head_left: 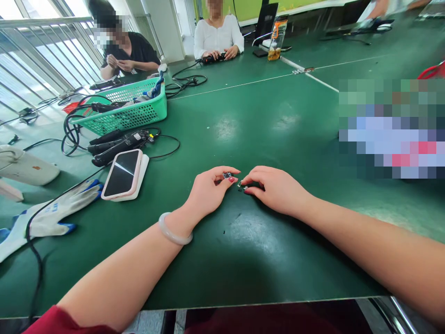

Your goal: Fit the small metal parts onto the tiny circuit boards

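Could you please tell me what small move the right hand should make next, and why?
Probably pinch the tiny pieces with the right hand: its fingertips are right at them, while the left hand holds a small dark part.

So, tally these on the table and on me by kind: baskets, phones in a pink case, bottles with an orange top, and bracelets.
Green basket: 1
Pink-cased phone: 1
Orange-topped bottle: 1
White bracelet: 1
Total: 4
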`<action>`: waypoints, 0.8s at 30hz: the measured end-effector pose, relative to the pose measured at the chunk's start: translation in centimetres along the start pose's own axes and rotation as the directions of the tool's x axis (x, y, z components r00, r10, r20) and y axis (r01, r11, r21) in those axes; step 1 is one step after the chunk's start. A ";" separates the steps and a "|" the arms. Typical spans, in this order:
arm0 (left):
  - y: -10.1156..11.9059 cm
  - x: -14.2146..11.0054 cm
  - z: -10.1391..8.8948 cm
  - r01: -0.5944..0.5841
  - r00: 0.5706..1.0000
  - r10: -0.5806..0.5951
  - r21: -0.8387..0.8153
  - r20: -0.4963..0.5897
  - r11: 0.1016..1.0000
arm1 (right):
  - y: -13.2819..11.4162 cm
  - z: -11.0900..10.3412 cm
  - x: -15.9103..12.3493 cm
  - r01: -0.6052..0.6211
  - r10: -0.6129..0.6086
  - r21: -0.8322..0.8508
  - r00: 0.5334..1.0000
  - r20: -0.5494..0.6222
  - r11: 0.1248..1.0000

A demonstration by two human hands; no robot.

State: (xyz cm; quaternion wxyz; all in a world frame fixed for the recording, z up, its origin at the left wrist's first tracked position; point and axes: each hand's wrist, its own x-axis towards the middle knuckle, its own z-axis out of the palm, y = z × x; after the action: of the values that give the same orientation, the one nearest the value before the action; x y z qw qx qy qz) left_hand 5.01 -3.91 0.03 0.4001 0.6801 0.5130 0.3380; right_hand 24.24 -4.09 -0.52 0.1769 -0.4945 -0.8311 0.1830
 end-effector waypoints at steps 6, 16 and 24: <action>-0.2 0.1 0.0 -0.008 1.000 0.011 0.081 -0.029 0.997 | 0.0 -0.1 0.2 -0.014 0.014 -0.011 0.999 0.037 1.000; -0.6 0.4 0.2 0.003 1.000 -0.003 -0.088 -0.004 0.996 | 0.1 -0.5 0.2 -0.041 0.044 -0.042 0.996 0.072 0.998; -0.7 0.3 0.3 0.001 1.000 0.000 -0.077 0.012 0.997 | 0.2 -0.1 0.2 0.035 -0.028 -0.165 0.999 0.043 0.986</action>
State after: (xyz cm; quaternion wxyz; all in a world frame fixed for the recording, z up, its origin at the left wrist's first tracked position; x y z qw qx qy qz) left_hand 5.08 -3.58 -0.68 0.4291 0.6660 0.4975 0.3534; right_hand 24.35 -3.78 -0.50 0.1211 -0.4904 -0.8546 0.1202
